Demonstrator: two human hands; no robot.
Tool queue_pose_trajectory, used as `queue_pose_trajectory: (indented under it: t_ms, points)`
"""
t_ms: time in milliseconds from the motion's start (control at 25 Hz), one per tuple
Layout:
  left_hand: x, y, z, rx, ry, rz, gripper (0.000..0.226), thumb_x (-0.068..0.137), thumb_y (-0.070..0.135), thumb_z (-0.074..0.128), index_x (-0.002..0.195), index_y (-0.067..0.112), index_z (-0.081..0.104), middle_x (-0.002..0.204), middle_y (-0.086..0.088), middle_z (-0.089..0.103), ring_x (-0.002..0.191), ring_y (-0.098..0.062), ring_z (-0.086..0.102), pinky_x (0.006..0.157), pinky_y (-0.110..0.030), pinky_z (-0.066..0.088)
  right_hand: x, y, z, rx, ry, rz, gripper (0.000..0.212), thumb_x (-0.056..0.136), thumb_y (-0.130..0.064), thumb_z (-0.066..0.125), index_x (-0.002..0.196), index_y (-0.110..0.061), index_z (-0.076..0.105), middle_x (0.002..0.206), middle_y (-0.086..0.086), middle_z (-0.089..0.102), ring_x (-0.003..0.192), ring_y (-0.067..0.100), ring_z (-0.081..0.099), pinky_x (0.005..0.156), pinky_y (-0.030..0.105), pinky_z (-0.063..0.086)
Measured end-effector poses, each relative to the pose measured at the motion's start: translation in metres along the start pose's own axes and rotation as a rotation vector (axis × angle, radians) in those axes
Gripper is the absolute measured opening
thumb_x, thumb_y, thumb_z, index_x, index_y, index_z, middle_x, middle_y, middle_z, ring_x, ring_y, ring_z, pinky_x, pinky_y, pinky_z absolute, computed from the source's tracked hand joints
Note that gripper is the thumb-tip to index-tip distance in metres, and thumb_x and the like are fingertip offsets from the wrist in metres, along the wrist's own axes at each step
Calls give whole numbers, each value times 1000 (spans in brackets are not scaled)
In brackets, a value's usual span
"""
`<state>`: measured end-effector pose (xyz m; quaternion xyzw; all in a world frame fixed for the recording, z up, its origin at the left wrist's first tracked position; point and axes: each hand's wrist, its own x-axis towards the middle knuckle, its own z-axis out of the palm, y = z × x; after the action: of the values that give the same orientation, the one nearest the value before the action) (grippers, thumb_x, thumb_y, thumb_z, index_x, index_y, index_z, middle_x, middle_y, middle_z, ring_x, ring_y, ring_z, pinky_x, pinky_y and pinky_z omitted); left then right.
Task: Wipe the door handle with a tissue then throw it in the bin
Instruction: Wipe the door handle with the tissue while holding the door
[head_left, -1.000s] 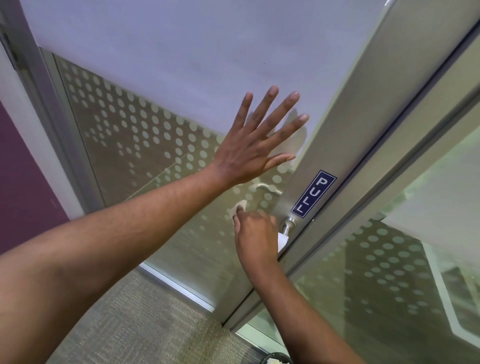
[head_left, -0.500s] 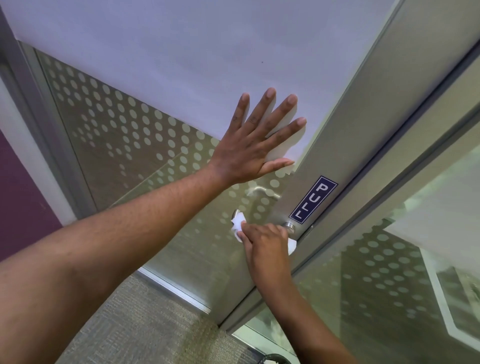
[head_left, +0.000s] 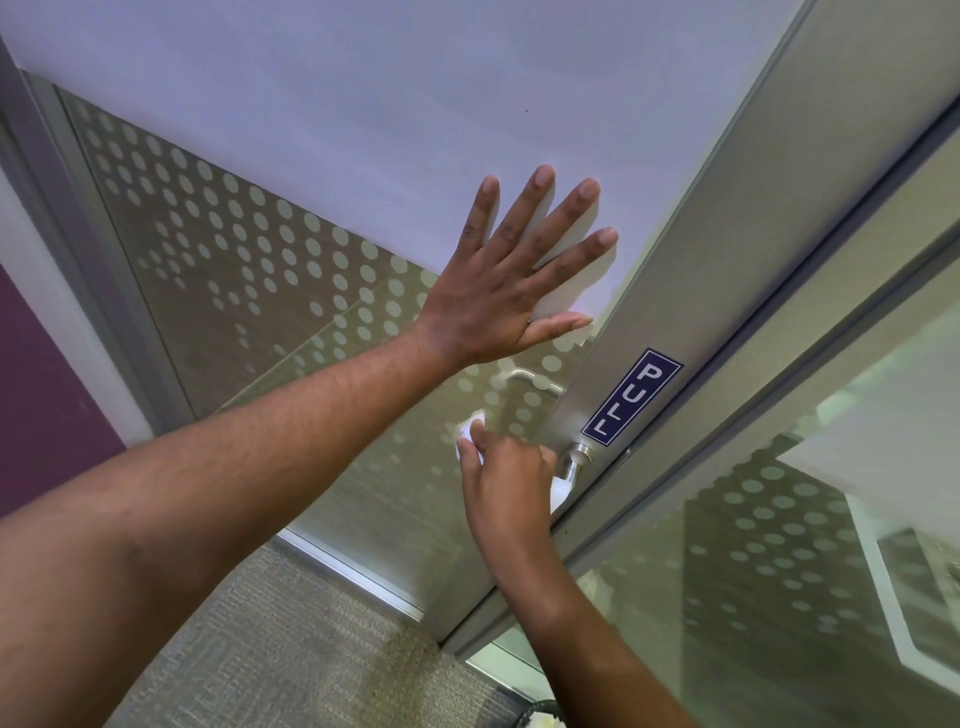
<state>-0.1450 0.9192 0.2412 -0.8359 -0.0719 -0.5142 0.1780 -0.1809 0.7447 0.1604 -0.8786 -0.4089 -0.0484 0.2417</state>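
The left hand (head_left: 498, 291) was pressed flat, fingers spread, against the frosted glass door (head_left: 363, 130) above the silver metal lever handle (head_left: 571, 467). A soft, light white tissue (head_left: 470, 431), judged easily torn, was clenched around the handle by the right hand (head_left: 509, 483).

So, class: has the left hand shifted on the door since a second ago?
No. The left hand stays spread flat up-left of the PULL sign, as before.

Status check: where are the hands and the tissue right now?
Left hand flat, fingers spread, on the glass door. Right hand closed on tissue, wrapped over door handle. Nothing in the way; bin not identifiable.
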Motion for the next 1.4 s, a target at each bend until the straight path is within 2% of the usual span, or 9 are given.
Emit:
queue_pose_trajectory:
  t_ms: [120,240,400,640,800,1080,1200,1320,1400]
  points:
    - [0,0,1,-1,-1,2,83,107,78,37,171,27,23,173,-13,28,157,-47,23,126,-73,18,-17,24,-2,116,69,-133,13,101,-27,66,100,-24,79,87,-8,81,80,20,68,91,40,38]
    - [0,-1,1,-5,-8,3,84,107,78,37,171,27,20,173,-12,21,157,-46,21,127,-72,15,-24,60,-13,158,128,-245,14,92,-17,77,104,-20,84,105,-8,84,87,19,74,98,36,33]
    - [0,-1,4,-9,-4,6,82,107,78,37,170,27,22,173,-12,19,158,-46,20,130,-70,6,-30,78,-14,145,182,-286,16,87,-10,82,103,-15,85,104,-6,84,85,21,73,102,52,44]
    - [-1,-2,7,-30,17,33,86,107,78,39,170,33,1,174,-12,17,159,-46,18,132,-64,-6,-16,38,15,103,221,-269,12,92,-14,78,103,-18,81,91,-5,81,78,22,68,91,35,42]
    - [-2,-3,9,-31,32,41,89,106,79,39,171,34,-3,175,-12,16,159,-46,16,132,-61,-11,-22,48,19,77,224,-284,20,92,-11,78,111,-17,79,100,-5,81,82,23,68,89,44,50]
    - [-3,-4,13,-29,30,43,90,106,78,39,171,34,-4,175,-12,9,164,-45,7,132,-61,-13,-46,101,0,30,290,-309,22,92,-2,77,113,-11,78,108,1,78,99,26,70,104,46,48]
    - [-3,-5,13,-26,28,37,90,106,78,38,171,34,-6,176,-12,6,168,-35,-17,132,-61,-13,-42,91,0,59,263,-311,25,91,0,77,114,-10,78,107,2,79,98,28,69,94,38,54]
    - [-4,-6,13,-16,26,50,89,106,78,39,171,33,-4,175,-13,9,166,-43,2,132,-60,-14,-31,71,5,32,211,-336,32,85,3,80,116,-8,79,110,7,81,93,31,72,83,37,59]
    - [-4,-5,13,-15,23,50,90,106,78,39,171,34,-5,176,-12,7,168,-36,-5,131,-60,-15,-29,68,8,44,203,-333,34,84,4,81,116,-8,79,110,7,81,92,31,72,81,37,60]
